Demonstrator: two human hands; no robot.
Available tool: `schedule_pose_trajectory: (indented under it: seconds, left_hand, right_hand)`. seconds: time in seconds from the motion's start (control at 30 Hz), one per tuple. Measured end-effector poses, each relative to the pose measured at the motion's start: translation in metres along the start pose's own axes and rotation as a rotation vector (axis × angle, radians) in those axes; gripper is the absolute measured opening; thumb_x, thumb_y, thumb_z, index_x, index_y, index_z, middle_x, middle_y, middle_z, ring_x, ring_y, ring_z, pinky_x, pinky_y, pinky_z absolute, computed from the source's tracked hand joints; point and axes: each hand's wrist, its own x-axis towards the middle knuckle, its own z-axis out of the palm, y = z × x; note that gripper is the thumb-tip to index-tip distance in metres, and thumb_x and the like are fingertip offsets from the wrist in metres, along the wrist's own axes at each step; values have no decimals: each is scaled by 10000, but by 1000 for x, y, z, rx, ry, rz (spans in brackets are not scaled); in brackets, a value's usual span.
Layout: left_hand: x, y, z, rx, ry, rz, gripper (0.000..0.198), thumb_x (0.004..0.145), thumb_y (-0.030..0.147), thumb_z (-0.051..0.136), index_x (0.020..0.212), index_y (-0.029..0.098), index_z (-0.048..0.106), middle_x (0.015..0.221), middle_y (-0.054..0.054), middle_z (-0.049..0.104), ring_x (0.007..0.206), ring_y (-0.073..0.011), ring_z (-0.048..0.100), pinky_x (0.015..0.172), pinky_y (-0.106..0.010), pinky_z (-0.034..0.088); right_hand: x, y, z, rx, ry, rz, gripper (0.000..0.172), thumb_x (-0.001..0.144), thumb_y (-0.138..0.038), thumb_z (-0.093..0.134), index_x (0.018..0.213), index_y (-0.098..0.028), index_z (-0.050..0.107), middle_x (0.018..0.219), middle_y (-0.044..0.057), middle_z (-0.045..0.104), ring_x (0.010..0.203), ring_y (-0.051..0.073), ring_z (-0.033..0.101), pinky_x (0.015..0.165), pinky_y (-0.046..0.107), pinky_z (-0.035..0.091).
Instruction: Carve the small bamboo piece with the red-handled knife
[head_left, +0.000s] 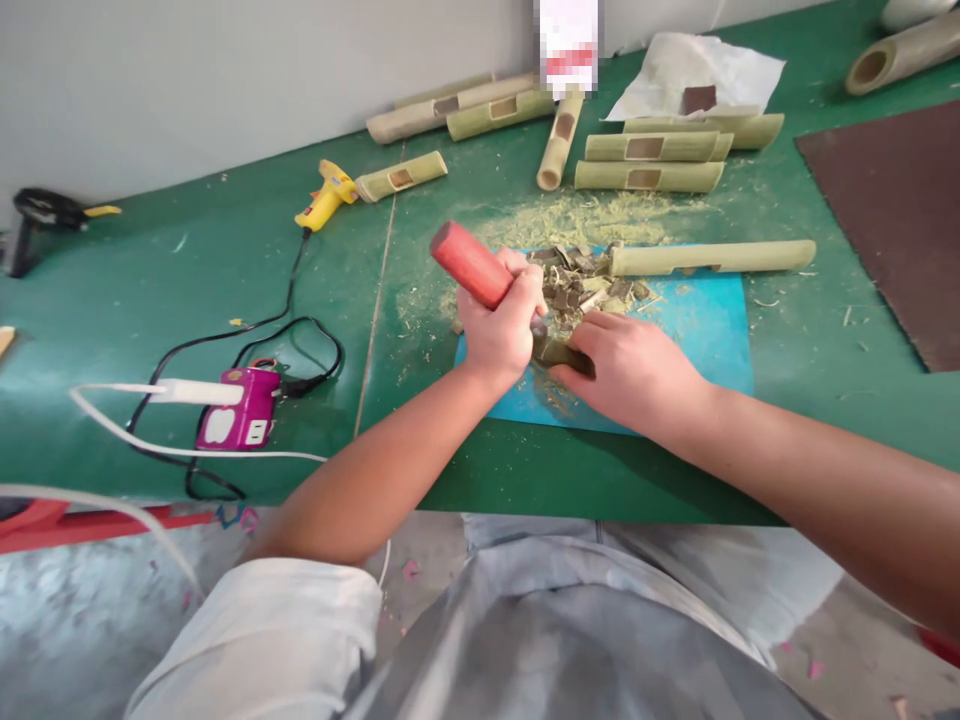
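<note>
Gripping red handle (474, 267), left hand (499, 318) curled, right hand (637, 375) palm-down

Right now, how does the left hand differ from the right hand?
The left hand is wrapped around a tilted red handle, while the right hand holds a dark piece that looks like bamboo.
The left hand is closed in a fist; the right hand lies flatter, its back turned up.
Both are bare and close together, beside the pile of chips.
</note>
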Motion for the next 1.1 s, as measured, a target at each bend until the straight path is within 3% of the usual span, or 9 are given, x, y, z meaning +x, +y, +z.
schedule_pose_trajectory:
  seconds: [0.13,0.27,0.53,0.63,0.87,1.1]
  left_hand:
    - [-1,-1,0,76,-36,-17,588,892,637,832,603,202,562,544,52,557,495,-72,501,529,-250,439]
    - [-2,-1,-3,118,-96,9,623,924,685,781,606,198,558,568,45,531,515,-74,493,560,-265,466]
    - [2,-3,-12,251,-378,330,444,1047,476,692,723,205,558,652,35,561,580,-87,513,583,-282,432]
    - [0,-5,-12,228,-369,292,487,1021,518,730,702,206,536,636,41,540,564,-87,488,583,-292,431]
    - [-1,-6,-11,143,-190,126,587,968,668,739,644,211,563,595,42,538,527,-83,471,600,-303,443]
    - [1,-5,-12,174,-284,167,538,1002,623,709,677,212,584,623,28,566,543,-94,511,582,-306,432]
  right_hand:
    - [-1,1,4,-4,38,-11,173,996,-273,713,982,-114,777,963,141,745,885,267,682,721,346,412]
    - [-3,1,5,-1,59,-6,153,979,-273,720,961,-130,770,942,127,738,831,247,658,688,344,391]
    - [-4,1,5,0,59,-4,207,996,-296,671,1055,-128,777,1063,151,780,917,271,695,704,350,402]
    - [-5,-2,4,-3,35,-3,197,997,-280,659,1055,-132,776,1051,146,781,906,264,692,694,348,389]
    - [-7,-5,1,-25,49,10,162,967,-287,682,977,-150,768,932,126,737,801,247,635,645,351,325]
    - [-5,-4,2,-12,21,16,172,977,-275,673,981,-134,772,937,131,734,804,247,622,654,349,320]
